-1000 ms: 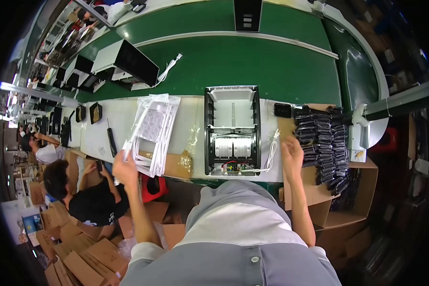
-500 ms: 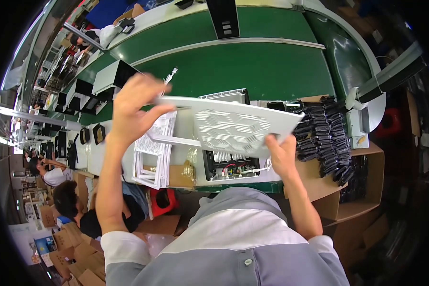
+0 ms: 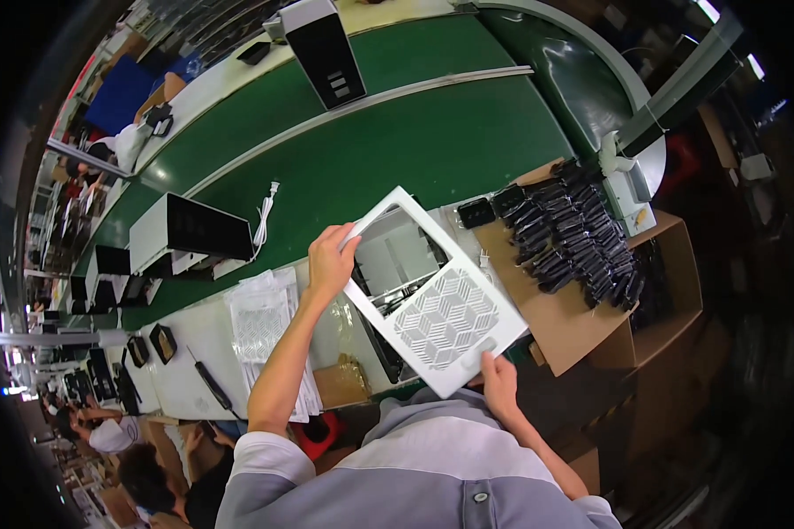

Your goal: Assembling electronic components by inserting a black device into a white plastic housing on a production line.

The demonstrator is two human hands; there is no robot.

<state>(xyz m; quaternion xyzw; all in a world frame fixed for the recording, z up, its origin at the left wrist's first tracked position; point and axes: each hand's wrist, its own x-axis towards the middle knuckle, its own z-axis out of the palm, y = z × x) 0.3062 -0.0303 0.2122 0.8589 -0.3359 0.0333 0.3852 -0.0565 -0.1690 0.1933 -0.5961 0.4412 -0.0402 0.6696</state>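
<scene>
Both my hands hold a white plastic panel (image 3: 445, 319) with a cube-patterned vent and a rectangular opening. My left hand (image 3: 331, 263) grips its upper left edge, fingers closed over the rim. At the lower right corner, near my body, my right hand (image 3: 501, 388) pinches the edge with the thumb on top. The panel lies face up and turned at an angle above an open appliance housing (image 3: 403, 254). Part of that housing's inside shows through the opening, and the rest is covered. Whether panel and housing touch, I cannot tell.
Stacked white panels (image 3: 265, 319) lie left of the housing, with a screwdriver (image 3: 210, 383) farther left. Many black bagged parts (image 3: 573, 238) cover cardboard (image 3: 560, 339) on the right. White-and-black appliances (image 3: 205, 231) and a white power cord (image 3: 264, 220) rest on the green belt (image 3: 415, 145).
The panel has been swung from a tilted, nearly level pose to face up and slanted over the housing. My left hand came down, my right hand moved nearer my body. The view has turned.
</scene>
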